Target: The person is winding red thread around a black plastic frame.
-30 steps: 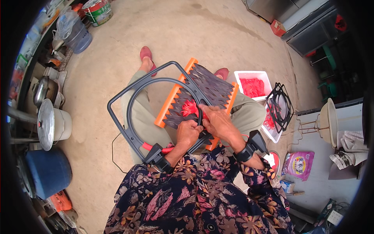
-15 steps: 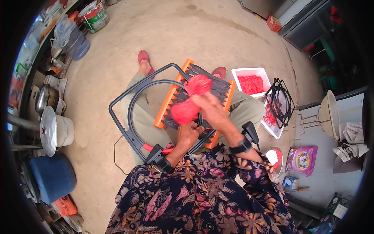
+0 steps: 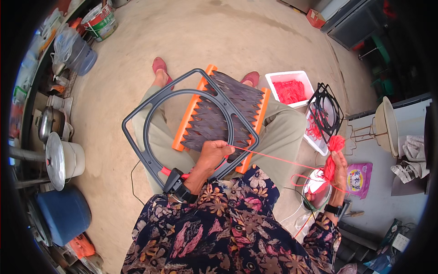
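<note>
A dark grey plastic frame with a round ring inside it (image 3: 225, 104) lies tilted over my lap. My left hand (image 3: 211, 156) is closed at its near right side, pinching a red cord (image 3: 269, 158) against or beside the ring; the exact contact is hidden. The cord runs nearly taut to the right. Out there my right hand (image 3: 339, 171) grips a bunched skein of red yarn (image 3: 336, 143), with loose loops hanging beside it. Red wrapping (image 3: 166, 171) covers part of the frame's near left side. Beneath the frame, dark strips (image 3: 212, 119) span two toothed orange bars (image 3: 186, 124).
Right of my knee, white boxes (image 3: 311, 86) hold red strands (image 3: 290, 92), and black frames (image 3: 326, 112) lean on one. A round container (image 3: 323, 199) stands below my right forearm. Pots (image 3: 75, 155) and a blue bin (image 3: 68, 212) line the left side.
My right hand has swung from above the frame out to the right with the red skein, drawing the cord out. My left hand stays at the frame's near side.
</note>
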### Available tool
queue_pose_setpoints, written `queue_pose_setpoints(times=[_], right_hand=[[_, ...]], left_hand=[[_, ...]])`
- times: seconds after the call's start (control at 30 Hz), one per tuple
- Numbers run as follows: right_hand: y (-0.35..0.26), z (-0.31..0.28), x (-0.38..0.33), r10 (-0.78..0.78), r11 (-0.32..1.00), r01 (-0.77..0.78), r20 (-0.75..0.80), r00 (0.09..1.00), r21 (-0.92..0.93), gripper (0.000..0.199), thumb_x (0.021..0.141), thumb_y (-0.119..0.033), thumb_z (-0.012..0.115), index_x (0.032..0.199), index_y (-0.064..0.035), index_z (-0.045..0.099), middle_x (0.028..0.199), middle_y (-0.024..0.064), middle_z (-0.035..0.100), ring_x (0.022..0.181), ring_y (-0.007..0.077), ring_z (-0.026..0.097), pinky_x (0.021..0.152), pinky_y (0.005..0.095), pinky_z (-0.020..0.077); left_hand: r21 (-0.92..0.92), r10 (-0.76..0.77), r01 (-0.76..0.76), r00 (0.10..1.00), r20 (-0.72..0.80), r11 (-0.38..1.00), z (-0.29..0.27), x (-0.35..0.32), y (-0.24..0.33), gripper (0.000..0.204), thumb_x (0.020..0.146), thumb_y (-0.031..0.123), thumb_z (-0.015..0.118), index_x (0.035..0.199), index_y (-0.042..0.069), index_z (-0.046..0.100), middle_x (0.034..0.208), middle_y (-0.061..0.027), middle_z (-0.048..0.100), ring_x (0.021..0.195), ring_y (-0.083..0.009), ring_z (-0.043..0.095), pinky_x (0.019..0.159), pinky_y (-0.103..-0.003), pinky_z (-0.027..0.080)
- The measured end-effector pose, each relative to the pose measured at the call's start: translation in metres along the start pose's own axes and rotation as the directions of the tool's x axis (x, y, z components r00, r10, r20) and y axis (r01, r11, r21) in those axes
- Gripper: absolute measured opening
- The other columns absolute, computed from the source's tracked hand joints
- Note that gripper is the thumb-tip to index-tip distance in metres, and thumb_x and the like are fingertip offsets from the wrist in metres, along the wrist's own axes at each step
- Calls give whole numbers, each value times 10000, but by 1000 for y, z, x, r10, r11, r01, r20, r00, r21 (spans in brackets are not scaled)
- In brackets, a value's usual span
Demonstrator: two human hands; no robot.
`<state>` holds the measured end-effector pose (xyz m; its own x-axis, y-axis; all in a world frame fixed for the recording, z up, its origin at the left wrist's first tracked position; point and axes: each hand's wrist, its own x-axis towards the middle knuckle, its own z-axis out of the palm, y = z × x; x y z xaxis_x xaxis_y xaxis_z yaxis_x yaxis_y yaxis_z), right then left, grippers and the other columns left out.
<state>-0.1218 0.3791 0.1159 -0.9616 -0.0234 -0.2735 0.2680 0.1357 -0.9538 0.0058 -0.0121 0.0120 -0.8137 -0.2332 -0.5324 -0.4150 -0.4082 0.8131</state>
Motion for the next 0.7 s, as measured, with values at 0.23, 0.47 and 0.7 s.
queue_pose_setpoints(times=[0.23,0.47,0.7], right_hand=[[-3,71,5,-53,922,147,258,965,-359,279,926,-189,558,1158,-35,576,751,-58,537,658,34,484,571,196,400],[-30,208,-18,7,749,399,609,793,-529,300,834,-178,635,1052,18,573,928,136,641,861,208,619,746,317,484],[6,261,-14,-107,-87,749,754,648,-656,158,719,-141,650,814,-14,654,826,178,638,825,327,630,697,422,502]], left_hand=[[-161,-191,207,976,108,965,-1,-10,18,204,871,127,627,856,-73,659,646,-43,570,562,-112,529,539,-238,451],[-71,-36,43,994,102,997,1,-3,-1,110,818,38,669,779,-64,666,663,-63,627,560,-98,547,513,-230,448],[159,96,-85,993,-66,984,10,-4,-14,175,738,131,739,686,-26,681,585,-58,625,527,-97,545,510,-291,440]])
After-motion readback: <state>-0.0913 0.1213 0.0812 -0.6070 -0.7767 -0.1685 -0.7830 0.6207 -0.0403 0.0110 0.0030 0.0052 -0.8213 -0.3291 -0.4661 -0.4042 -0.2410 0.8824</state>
